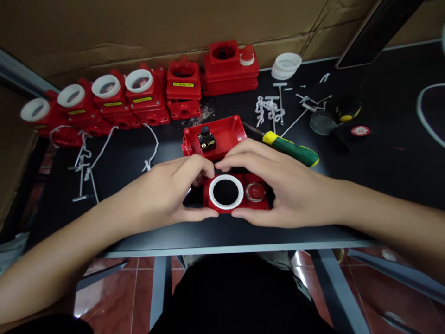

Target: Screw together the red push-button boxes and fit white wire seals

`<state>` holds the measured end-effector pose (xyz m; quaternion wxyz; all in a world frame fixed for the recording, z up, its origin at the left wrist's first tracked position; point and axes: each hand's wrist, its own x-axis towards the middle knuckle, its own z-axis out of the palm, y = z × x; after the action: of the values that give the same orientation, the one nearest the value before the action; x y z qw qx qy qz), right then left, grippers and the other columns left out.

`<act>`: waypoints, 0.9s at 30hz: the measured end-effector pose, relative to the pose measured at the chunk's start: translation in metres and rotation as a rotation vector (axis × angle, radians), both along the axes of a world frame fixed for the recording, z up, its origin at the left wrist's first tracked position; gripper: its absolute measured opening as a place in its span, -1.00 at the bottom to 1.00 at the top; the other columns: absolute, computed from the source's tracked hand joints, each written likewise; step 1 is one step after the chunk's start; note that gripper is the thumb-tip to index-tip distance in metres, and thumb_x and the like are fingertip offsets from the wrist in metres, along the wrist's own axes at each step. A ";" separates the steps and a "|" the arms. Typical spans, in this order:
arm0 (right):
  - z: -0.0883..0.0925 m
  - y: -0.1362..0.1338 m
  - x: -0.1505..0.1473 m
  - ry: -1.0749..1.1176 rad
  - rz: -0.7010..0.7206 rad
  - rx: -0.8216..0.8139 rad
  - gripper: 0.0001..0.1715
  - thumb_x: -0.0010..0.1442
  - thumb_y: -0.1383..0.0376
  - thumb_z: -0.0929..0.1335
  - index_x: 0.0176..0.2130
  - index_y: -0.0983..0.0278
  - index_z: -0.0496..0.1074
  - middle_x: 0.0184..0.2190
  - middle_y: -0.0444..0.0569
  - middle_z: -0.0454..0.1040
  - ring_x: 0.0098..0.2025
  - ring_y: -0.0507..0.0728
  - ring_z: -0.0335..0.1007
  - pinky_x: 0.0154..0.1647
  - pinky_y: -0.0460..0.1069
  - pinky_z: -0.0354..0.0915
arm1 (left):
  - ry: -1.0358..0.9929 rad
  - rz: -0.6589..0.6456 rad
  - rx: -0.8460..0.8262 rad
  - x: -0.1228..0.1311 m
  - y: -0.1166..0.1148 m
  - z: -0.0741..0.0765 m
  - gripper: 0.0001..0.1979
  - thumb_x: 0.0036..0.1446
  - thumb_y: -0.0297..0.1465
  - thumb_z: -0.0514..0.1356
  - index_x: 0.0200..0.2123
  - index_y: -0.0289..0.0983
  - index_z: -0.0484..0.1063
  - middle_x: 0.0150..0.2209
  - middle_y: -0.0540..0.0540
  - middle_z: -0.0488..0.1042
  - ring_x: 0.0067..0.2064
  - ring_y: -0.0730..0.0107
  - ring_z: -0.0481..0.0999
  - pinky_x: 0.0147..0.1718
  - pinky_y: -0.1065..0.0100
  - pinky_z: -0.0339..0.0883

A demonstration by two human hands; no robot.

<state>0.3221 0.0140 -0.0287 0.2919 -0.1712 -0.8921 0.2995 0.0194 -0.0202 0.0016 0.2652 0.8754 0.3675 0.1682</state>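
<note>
Between both hands is a red plastic cover (239, 200) with a white ring (212, 200) set around its dark round opening and a red round part at its right. My left hand (174, 188) grips its left end, thumb along the near edge and fingers curled at the far side. My right hand (281, 185) wraps the right end, thumb at the near edge and fingers over the far edge. Just behind lies an open red box base (227, 136) holding a black switch block (206, 140). Beside my right hand rests a screwdriver (295, 149) with a yellow and green handle.
Several red boxes with white rings (146, 104) stand along the back left, cords trailing. Stacked red housings (229, 69) are behind the base. White rings (285, 66), metal T-bars (280, 104) and a clear disc (322, 122) lie back right. The table edge (239, 248) is near my body.
</note>
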 end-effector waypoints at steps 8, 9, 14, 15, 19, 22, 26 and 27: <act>0.002 -0.001 -0.002 0.020 0.050 -0.058 -0.38 0.41 0.36 0.48 0.38 0.16 0.43 0.26 0.12 0.65 0.26 0.22 0.62 0.31 0.18 0.58 | -0.001 -0.004 -0.004 0.001 0.000 0.001 -0.54 0.44 -0.09 0.53 0.14 -0.17 0.45 -0.02 -0.10 0.70 -0.11 0.16 0.76 -0.11 0.22 0.62; 0.001 -0.001 -0.003 0.025 0.039 -0.065 -0.37 0.39 0.35 0.49 0.38 0.15 0.43 0.25 0.11 0.66 0.24 0.23 0.63 0.30 0.18 0.58 | 0.002 -0.002 -0.006 0.001 0.000 0.001 -0.54 0.44 -0.08 0.53 0.14 -0.17 0.45 -0.02 -0.10 0.70 -0.11 0.16 0.76 -0.11 0.22 0.62; -0.002 -0.003 -0.004 0.037 0.006 -0.062 -0.35 0.35 0.31 0.54 0.35 0.17 0.44 0.23 0.10 0.65 0.25 0.23 0.63 0.32 0.16 0.56 | 0.012 0.005 -0.013 0.001 -0.001 0.003 -0.55 0.46 -0.06 0.50 0.13 -0.17 0.45 -0.03 -0.09 0.70 -0.12 0.17 0.76 -0.11 0.23 0.61; -0.002 -0.003 -0.004 0.036 0.001 -0.058 -0.36 0.35 0.30 0.55 0.35 0.19 0.44 0.22 0.10 0.65 0.25 0.22 0.63 0.32 0.15 0.56 | 0.010 0.006 -0.008 0.000 -0.001 0.003 -0.55 0.46 -0.06 0.50 0.14 -0.17 0.45 -0.03 -0.09 0.70 -0.12 0.17 0.76 -0.11 0.24 0.61; -0.004 -0.005 -0.007 0.036 -0.031 -0.037 -0.36 0.35 0.27 0.58 0.32 0.24 0.45 0.17 0.10 0.65 0.19 0.19 0.63 0.26 0.10 0.57 | -0.004 -0.013 0.026 0.000 0.000 0.001 -0.55 0.48 -0.06 0.50 0.14 -0.18 0.45 -0.02 -0.09 0.70 -0.12 0.20 0.76 -0.11 0.26 0.61; -0.005 -0.008 -0.009 0.047 -0.055 -0.023 -0.37 0.35 0.25 0.58 0.31 0.27 0.45 0.14 0.12 0.64 0.15 0.19 0.61 0.22 0.11 0.58 | -0.009 -0.023 0.053 0.001 0.000 -0.001 -0.56 0.50 -0.07 0.49 0.14 -0.18 0.44 -0.02 -0.09 0.69 -0.12 0.21 0.75 -0.11 0.26 0.62; -0.005 -0.011 -0.010 0.051 -0.089 -0.012 -0.38 0.33 0.26 0.57 0.29 0.31 0.46 0.09 0.11 0.61 0.13 0.21 0.58 0.21 0.13 0.58 | -0.021 -0.010 0.086 0.004 -0.002 -0.002 -0.56 0.52 -0.07 0.48 0.16 -0.18 0.43 -0.01 -0.10 0.68 -0.12 0.20 0.75 -0.10 0.24 0.65; -0.005 -0.011 -0.010 0.049 -0.092 -0.006 -0.37 0.34 0.26 0.57 0.30 0.31 0.46 0.10 0.12 0.60 0.14 0.21 0.58 0.22 0.13 0.58 | -0.025 -0.008 0.091 0.004 -0.003 -0.002 -0.57 0.52 -0.07 0.48 0.16 -0.18 0.43 -0.01 -0.10 0.68 -0.13 0.20 0.75 -0.10 0.24 0.65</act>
<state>0.3125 0.0027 -0.0342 0.3264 -0.2059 -0.8749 0.2925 0.0232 -0.0228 -0.0003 0.2304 0.8857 0.3528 0.1949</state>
